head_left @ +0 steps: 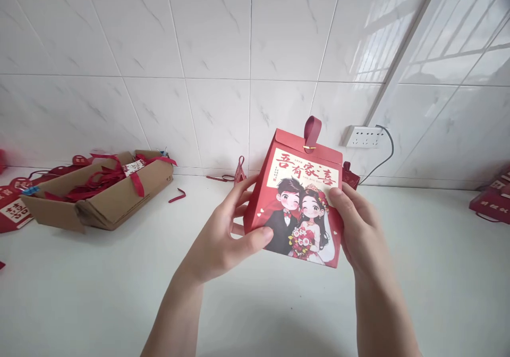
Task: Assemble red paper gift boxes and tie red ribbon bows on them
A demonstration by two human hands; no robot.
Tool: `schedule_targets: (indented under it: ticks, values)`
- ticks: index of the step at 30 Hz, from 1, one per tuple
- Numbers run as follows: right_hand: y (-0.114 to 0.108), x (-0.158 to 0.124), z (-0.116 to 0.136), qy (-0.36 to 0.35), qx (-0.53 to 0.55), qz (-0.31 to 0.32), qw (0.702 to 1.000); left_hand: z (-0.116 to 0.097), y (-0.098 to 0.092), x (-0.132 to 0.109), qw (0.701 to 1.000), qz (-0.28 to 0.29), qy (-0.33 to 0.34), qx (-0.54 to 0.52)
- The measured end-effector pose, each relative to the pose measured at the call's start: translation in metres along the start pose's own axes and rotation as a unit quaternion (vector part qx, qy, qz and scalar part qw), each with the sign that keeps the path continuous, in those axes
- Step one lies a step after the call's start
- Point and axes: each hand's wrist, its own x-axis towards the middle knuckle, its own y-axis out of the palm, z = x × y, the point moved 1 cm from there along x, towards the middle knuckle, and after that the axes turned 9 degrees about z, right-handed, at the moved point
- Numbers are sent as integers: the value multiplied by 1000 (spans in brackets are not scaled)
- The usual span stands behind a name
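Between both hands, raised over the white tabletop, is a red wedding gift box (300, 203) with a cartoon bride and groom and Chinese lettering on its front. Its top is folded closed, and a dark red ribbon loop (313, 131) stands up from it, with a small gold-coloured piece at the base. My left hand (227, 235) grips the lower left side, thumb on the front and fingers behind. Gripping the right side, my right hand (358, 224) has its thumb on the front near the bride's hair; its other fingers are largely hidden behind the box.
At left lies an open cardboard box (131, 197) full of red ribbons, with red double-happiness packaging (16, 208) beside it. A ribbon scrap (177, 195) lies nearby. Further red boxes stand at the back and the right edge (494, 200). A power strip (366, 136) is on the tiled wall.
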Motion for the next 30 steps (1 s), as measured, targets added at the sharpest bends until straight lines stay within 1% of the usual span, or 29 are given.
schedule_targets:
  ticks: [2,3,6,8,11,14,17,21,23,25,27,30]
  values:
    - [1,0,0,0,-37,26,999,-2,5,-2,995,-36,32,84]
    - [2,0,0,-1,-58,40,998,-2,8,-2,988,-53,53,134]
    - [4,0,1,-11,-96,67,993,-1,16,-3,952,-87,127,266]
    - [4,0,1,-17,-99,76,992,1,19,-4,928,-100,176,312]
    - [4,-1,2,-3,-82,99,992,4,20,-5,912,-108,219,328]
    - [5,-2,3,11,-45,114,992,6,19,-7,904,-85,246,340]
    - [7,-2,0,13,-23,127,992,6,17,-9,886,-59,279,366]
    - [8,1,-5,8,-5,134,991,3,15,-9,874,-49,306,375]
    - [9,1,-6,18,-4,130,991,2,14,-9,872,-56,316,369]
    - [10,1,-6,34,-7,130,991,1,14,-9,879,-76,319,346]
    - [11,0,-4,42,1,118,992,2,14,-9,902,-109,306,285]
    - [9,-3,-1,30,18,95,995,6,12,-6,945,-176,251,119]
